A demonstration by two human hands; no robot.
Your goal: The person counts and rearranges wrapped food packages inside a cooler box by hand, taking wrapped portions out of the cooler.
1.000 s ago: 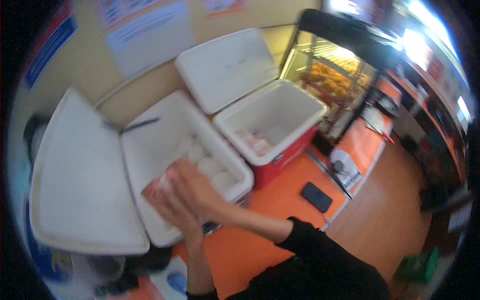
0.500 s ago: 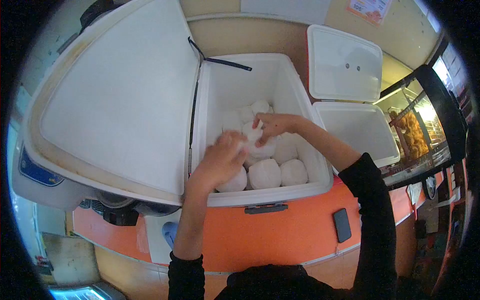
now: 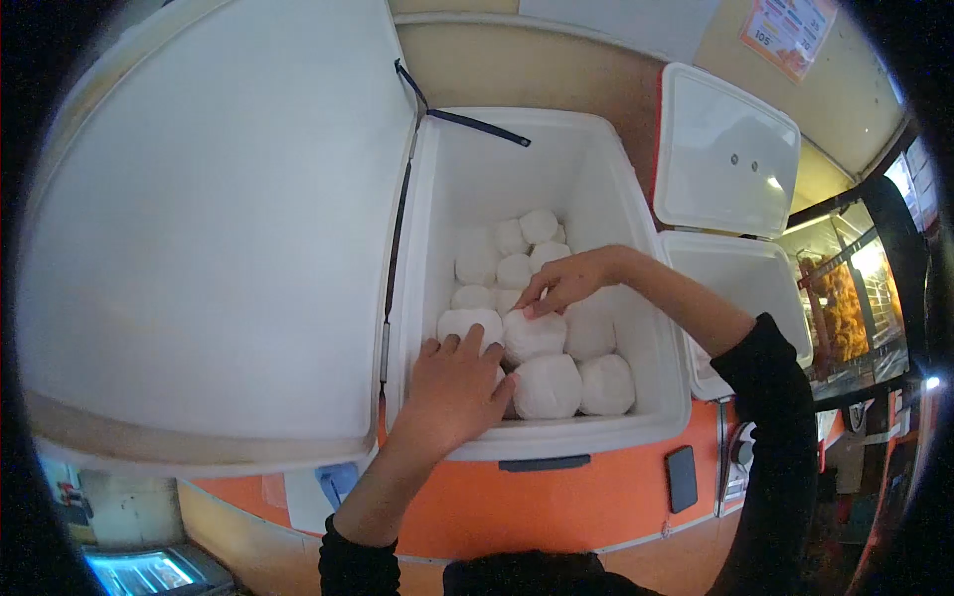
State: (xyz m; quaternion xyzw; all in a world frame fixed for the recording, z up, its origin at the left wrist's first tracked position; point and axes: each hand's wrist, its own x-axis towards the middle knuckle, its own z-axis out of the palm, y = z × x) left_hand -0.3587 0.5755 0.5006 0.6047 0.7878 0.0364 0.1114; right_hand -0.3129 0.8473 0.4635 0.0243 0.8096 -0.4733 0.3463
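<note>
A large white cooler [image 3: 626,435] stands open, holding several round white bundles [image 3: 547,389] that look wrapped; what is inside them is hidden. My left hand [image 3: 452,390] lies with spread fingers over the bundles at the near left, its fingertips touching a wide white bundle [image 3: 467,324]. In the middle of the cooler, my right hand [image 3: 576,282] has its fingers and thumb pinched at the top of another round white bundle [image 3: 535,340]. That bundle rests among the others. My left palm partly covers a bundle below it.
The big white lid [image 3: 219,228] is swung open to the left, with a dark strap [image 3: 477,126] at its hinge. A smaller open cooler [image 3: 740,263] is at the right, beside a lit glass case [image 3: 845,303] of fried food. A phone [image 3: 681,479] lies on the orange counter [image 3: 596,502].
My left hand has spread out flat on the near-left bundles. My right hand has moved from a bundle farther back to a nearer one. The view has shifted closer to the cooler.
</note>
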